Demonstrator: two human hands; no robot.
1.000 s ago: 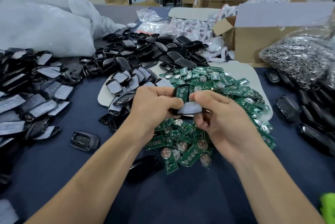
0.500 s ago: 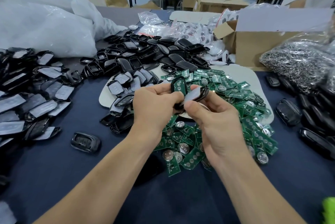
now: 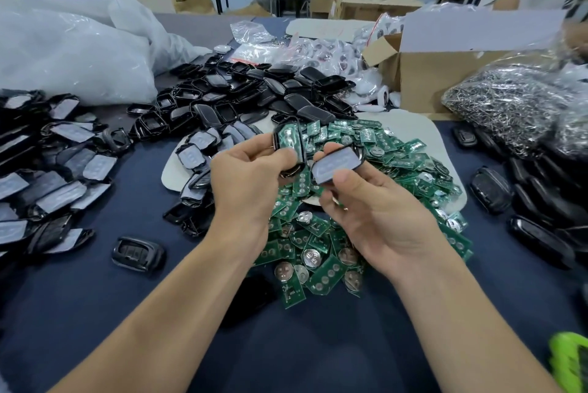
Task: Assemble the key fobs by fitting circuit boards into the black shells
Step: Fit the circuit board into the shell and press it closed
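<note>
My left hand (image 3: 251, 176) grips a black shell half with a green circuit board (image 3: 289, 140) seated in it, held upright above the table. My right hand (image 3: 369, 208) pinches a second black shell half with a grey rubber pad (image 3: 337, 163) facing up, just right of the first, a small gap between them. Beneath both hands lies a heap of green circuit boards (image 3: 321, 268) with round coin cells. Empty black shells (image 3: 241, 97) are piled behind.
Padded shell halves (image 3: 57, 166) cover the left of the blue table. A single black shell (image 3: 138, 253) lies at front left. Finished black fobs (image 3: 537, 227) line the right edge. A cardboard box (image 3: 423, 74) and a bag of metal rings (image 3: 515, 103) stand at back right.
Both hands rose from the board heap and drew slightly apart. The padded half in my right hand turned from lying against the board half to sit beside it, pad up.
</note>
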